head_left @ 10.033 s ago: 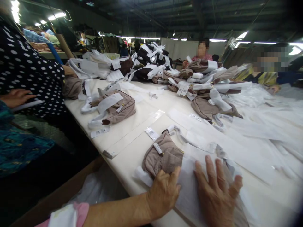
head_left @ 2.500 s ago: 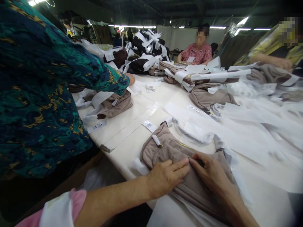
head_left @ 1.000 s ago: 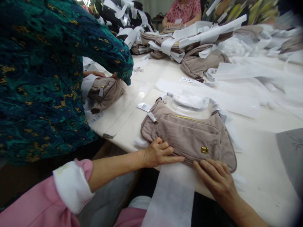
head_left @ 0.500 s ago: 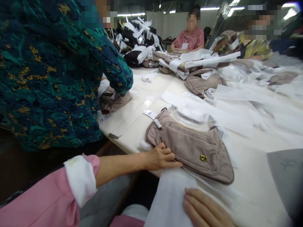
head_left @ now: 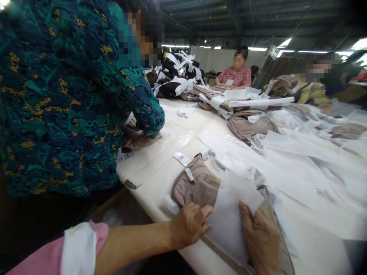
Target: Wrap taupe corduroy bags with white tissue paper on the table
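Note:
A taupe corduroy bag (head_left: 195,185) with a gold zip lies at the near edge of the white table (head_left: 155,183). A sheet of white tissue paper (head_left: 232,210) is folded up over its front. My left hand (head_left: 187,225) rests on the bag's lower left side, thumb on the paper's edge, fingers curled. My right hand (head_left: 259,238) lies flat on the paper, fingers stretched toward its top edge.
A person in a teal and gold top (head_left: 57,99) leans over the table at the left, over another taupe bag (head_left: 137,139). Piles of wrapped bags (head_left: 243,107) and loose white paper (head_left: 309,160) cover the far side. Two other people sit beyond.
The white paper that hung off the table's edge below the bag now covers the bag's front. My right hand has come up onto it; my left stays at the bag's left side.

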`<state>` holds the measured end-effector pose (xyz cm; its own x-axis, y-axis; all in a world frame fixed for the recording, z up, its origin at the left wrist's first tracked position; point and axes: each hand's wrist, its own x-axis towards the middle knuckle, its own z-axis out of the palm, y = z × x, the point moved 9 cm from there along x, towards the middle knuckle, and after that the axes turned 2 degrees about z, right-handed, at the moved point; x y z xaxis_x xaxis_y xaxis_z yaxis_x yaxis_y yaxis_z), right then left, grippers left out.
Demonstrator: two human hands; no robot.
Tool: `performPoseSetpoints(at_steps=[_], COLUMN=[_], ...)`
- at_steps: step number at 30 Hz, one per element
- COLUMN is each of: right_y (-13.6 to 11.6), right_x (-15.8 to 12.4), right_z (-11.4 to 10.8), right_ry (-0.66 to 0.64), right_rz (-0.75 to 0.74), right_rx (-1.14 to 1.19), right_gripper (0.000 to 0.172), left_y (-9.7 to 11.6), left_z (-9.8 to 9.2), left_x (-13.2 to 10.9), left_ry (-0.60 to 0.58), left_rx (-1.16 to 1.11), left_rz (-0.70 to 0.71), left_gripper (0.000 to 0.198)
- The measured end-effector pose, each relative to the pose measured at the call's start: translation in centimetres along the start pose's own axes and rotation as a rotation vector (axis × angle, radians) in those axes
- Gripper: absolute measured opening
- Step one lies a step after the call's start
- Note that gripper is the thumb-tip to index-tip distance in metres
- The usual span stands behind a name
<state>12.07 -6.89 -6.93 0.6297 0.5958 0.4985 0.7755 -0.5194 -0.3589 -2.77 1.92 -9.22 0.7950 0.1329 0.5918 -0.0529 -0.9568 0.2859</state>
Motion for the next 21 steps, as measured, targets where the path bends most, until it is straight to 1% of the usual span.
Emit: performPoseSetpoints(at_steps=[2, 3, 6, 7, 8, 9, 11, 13, 15, 16, 17, 18, 21], right_y=[-0.3, -0.5, -1.9, -2.6, -3.3, -3.9, -4.6, -4.9, -4.9, -4.7, -4.5, -4.3, -4.1], right_x=[0.2, 0.3, 0.7, 0.8, 0.9, 0.9, 1.0, 0.7, 0.1, 0.0, 0.0, 0.3, 1.4], right_z=[0.7, 0.8, -0.1, -0.4, -0.7, -0.8, -0.6, 0.5, 1.9, 2.5, 2.9, 3.2, 4.2], right_ry=[0.016, 0.04, 0.163, 0.192, 0.213, 0.224, 0.193, 0.095, -0.017, -0.057, -0.068, -0.065, -0.081], right_rz=[-0.047, -0.062, -0.117, -0.152, -0.194, -0.237, -0.336, -0.499, -0.658, -0.702, -0.712, -0.684, -0.543], right_rx=[-0.119, -0.172, -0.303, -0.34, -0.375, -0.403, -0.423, -0.39, -0.337, -0.315, -0.295, -0.282, -0.271], right_gripper=[0.027, 0.029, 0.059, 0.065, 0.067, 0.065, 0.054, 0.043, 0.041, 0.04, 0.039, 0.037, 0.035], left_y=[0.0, 0.1, 0.0, 0.0, -0.1, -0.2, -0.5, -0.6, -0.7, -0.7, -0.8, -0.9, -1.2], left_z=[-0.1, -0.2, -0.1, 0.0, 0.2, 0.4, 0.7, 0.9, 1.0, 1.0, 1.0, 1.1, 1.8], left_x=[0.3, 0.6, 1.2, 1.4, 1.5, 1.6, 1.6, 1.6, 1.6, 1.6, 1.7, 1.7, 1.7], left_ry=[0.006, 0.004, -0.02, -0.034, -0.047, -0.06, -0.077, -0.093, -0.102, -0.104, -0.105, -0.107, -0.139], left_rx=[-0.012, -0.014, -0.012, -0.014, -0.018, -0.025, -0.037, -0.043, -0.046, -0.048, -0.05, -0.05, -0.047], left_rz=[-0.029, -0.035, -0.044, -0.049, -0.058, -0.073, -0.106, -0.124, -0.127, -0.125, -0.125, -0.128, -0.141], left_gripper=[0.039, 0.042, 0.043, 0.041, 0.04, 0.039, 0.037, 0.036, 0.037, 0.038, 0.039, 0.04, 0.042])
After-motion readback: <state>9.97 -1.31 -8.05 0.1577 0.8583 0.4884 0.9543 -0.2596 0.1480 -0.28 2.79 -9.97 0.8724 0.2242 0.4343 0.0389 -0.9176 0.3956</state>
